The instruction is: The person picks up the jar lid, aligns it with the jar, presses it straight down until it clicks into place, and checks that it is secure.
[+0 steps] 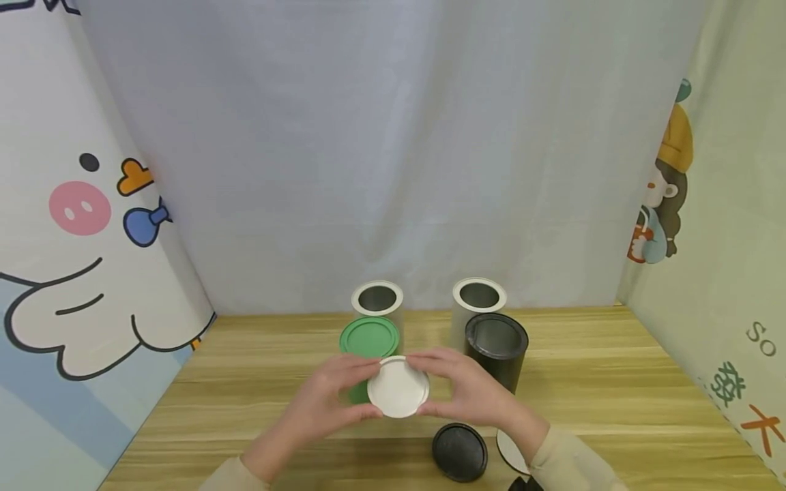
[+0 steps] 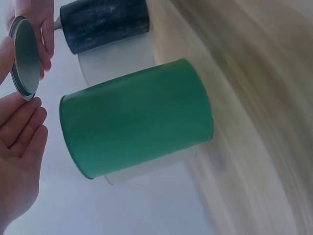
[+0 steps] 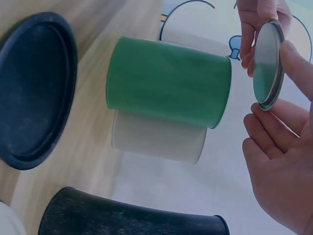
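Note:
A round white lid (image 1: 398,387) is held up above the table between both hands. My left hand (image 1: 331,394) pinches its left edge between thumb and fingers; my right hand (image 1: 464,390) pinches the right edge the same way. In the left wrist view the lid (image 2: 26,56) is tilted on edge, its rim showing, and the right wrist view shows the lid (image 3: 267,63) from the other side. Just behind the hands stands a green can (image 1: 370,337) with a green top. Part of its body is hidden by the lid and left hand.
An open black can (image 1: 506,365) stands at right, near the right forearm. Two open white cans, one at left (image 1: 377,281) and one at right (image 1: 457,320), stand behind. A black lid (image 1: 460,452) and a partly hidden white disc (image 1: 511,450) lie in front. Curtains surround the wooden table (image 1: 258,361).

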Demonstrator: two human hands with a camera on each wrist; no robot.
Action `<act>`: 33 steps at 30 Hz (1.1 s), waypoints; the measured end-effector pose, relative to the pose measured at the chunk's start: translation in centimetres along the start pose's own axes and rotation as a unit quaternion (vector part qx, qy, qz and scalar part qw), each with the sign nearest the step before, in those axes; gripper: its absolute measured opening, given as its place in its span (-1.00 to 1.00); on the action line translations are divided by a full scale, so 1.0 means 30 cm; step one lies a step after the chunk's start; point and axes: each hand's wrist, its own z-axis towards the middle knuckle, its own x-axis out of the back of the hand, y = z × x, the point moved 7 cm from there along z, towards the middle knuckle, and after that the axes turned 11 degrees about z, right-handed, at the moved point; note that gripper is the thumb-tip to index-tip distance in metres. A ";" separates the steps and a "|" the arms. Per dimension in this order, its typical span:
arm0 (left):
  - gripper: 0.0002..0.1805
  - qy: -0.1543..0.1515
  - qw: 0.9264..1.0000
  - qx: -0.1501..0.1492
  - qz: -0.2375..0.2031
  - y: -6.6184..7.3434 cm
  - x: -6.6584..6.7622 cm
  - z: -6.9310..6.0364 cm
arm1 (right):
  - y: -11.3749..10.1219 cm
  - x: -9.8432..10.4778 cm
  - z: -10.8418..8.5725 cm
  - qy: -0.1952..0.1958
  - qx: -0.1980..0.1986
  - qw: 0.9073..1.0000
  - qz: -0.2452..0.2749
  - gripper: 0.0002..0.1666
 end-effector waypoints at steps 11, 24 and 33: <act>-0.29 0.018 1.000 0.020 0.006 -0.056 0.026 0.065 | -0.003 0.063 0.055 0.050 -0.015 0.999 0.008 -0.24; -0.36 -0.040 0.985 0.165 0.011 -0.184 -0.026 0.095 | 0.103 0.047 0.097 0.109 -0.082 0.991 0.006 -0.36; -0.42 -0.059 0.969 0.237 -0.033 -0.294 -0.054 0.104 | 0.185 0.036 0.166 0.131 -0.145 0.980 0.038 -0.41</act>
